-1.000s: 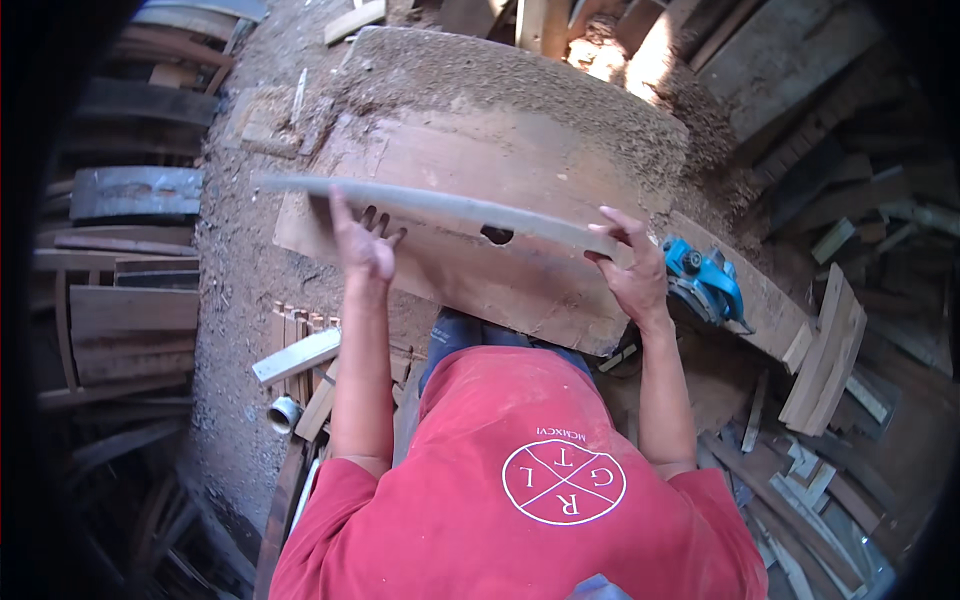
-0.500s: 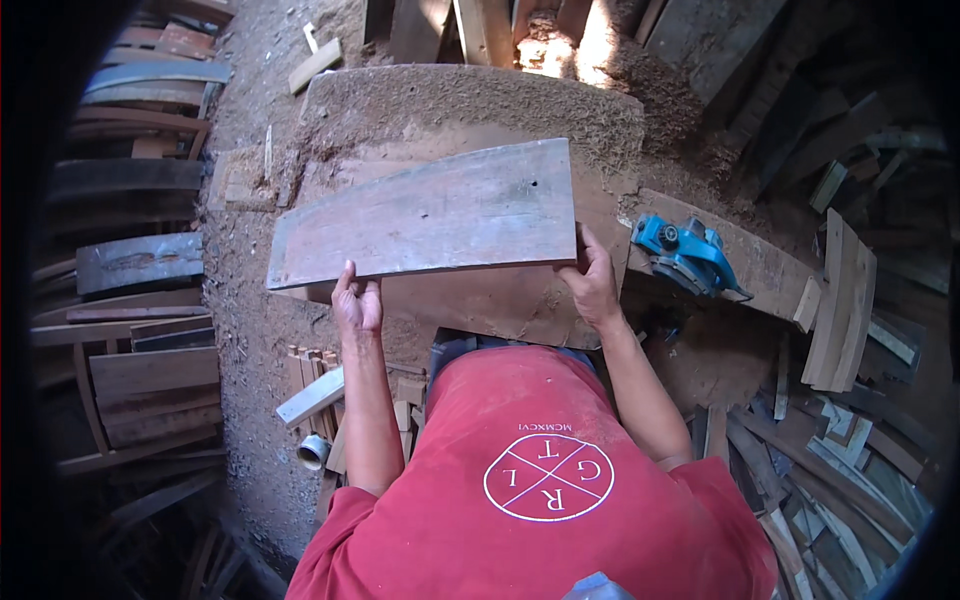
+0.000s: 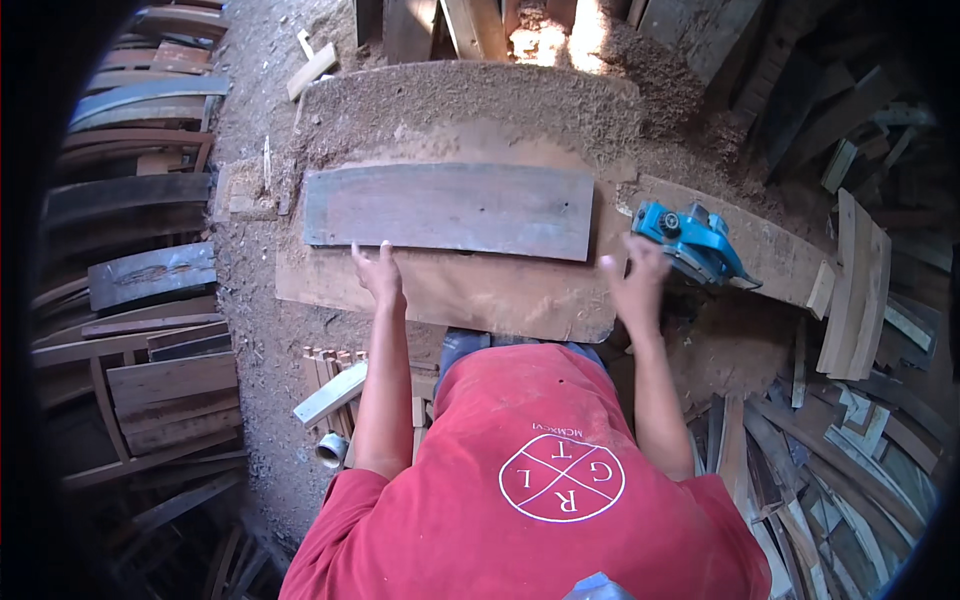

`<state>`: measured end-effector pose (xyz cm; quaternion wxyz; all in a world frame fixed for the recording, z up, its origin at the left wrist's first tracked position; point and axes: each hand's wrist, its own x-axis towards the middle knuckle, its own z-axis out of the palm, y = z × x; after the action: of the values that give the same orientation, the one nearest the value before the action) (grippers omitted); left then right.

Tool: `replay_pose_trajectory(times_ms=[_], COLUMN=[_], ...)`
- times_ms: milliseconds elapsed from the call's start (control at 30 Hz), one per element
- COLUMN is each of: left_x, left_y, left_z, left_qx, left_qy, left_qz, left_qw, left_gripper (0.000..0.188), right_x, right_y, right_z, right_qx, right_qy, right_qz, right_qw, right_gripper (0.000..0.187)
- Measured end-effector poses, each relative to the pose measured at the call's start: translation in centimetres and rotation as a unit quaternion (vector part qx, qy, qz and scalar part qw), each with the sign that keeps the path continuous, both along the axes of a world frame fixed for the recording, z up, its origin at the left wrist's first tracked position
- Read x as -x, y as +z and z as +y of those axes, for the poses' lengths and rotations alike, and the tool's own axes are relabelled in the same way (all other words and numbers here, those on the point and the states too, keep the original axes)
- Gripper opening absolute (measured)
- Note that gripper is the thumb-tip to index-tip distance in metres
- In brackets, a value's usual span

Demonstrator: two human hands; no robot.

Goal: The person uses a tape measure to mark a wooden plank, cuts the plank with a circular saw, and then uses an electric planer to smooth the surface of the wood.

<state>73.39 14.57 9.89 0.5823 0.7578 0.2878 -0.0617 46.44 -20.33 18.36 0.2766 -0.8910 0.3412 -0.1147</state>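
A weathered wooden board [image 3: 450, 208] lies flat on the dusty work table [image 3: 450, 295]. At its near edge, toward the left end, is my left hand [image 3: 380, 275], fingers apart and gripping nothing. My right hand [image 3: 638, 280], a little blurred, is off the board, with thumb and fingers spread. It hovers just left of a blue electric hand planer [image 3: 690, 240], which rests on a plank [image 3: 790, 255] at the right. Whether the fingertips touch the planer cannot be made out.
Sawdust and shavings [image 3: 460, 95] cover the table's far part. Stacked boards [image 3: 175, 395] line the left side, and scrap wood [image 3: 850, 470] is heaped at the right. A white cylindrical container [image 3: 331, 450] and small wood offcuts [image 3: 335, 390] lie near my left forearm.
The board has come down from my two hands onto the table. Both hands have let go. My right hand has moved right, toward the planer.
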Motion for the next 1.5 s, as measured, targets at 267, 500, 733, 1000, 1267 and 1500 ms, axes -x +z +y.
replay_pose_trajectory(times_ms=[267, 500, 733, 1000, 1267, 1500], left_x=[-2.6, -0.4, -1.7, -5.7, -5.2, -5.1], left_y=[-0.6, -2.9, -3.6, -5.7, -5.4, -5.0], left_z=[-7.5, -13.9, -12.0, -9.2, -9.6, -9.8], left_qx=[-0.376, -0.485, -0.477, -0.549, -0.544, -0.534], left_qy=[-0.451, -0.491, -0.538, -0.39, -0.403, -0.415], left_qz=[-0.225, -0.256, -0.225, -0.215, -0.214, -0.218], left_qw=[0.778, 0.676, 0.658, 0.707, 0.705, 0.703], left_gripper=[0.078, 0.077, 0.077, 0.082, 0.083, 0.088], right_x=[7.2, 6.8, 6.4, 7.4, 0.7, -14.4], right_y=[2.4, 1.2, 3.0, 6.4, 2.8, 0.8], right_z=[-13.4, -19.7, -18.1, 0.3, 7.8, -3.0], right_qx=[0.132, 0.027, -0.165, -0.246, -0.24, -0.196], right_qy=[-0.122, 0.014, 0.095, -0.218, -0.231, -0.178], right_qz=[0.067, 0.132, 0.174, 0.073, 0.035, 0.005], right_qw=[0.981, 0.991, 0.966, 0.942, 0.942, 0.964], right_gripper=[0.061, 0.048, 0.054, 0.029, 0.034, 0.041])
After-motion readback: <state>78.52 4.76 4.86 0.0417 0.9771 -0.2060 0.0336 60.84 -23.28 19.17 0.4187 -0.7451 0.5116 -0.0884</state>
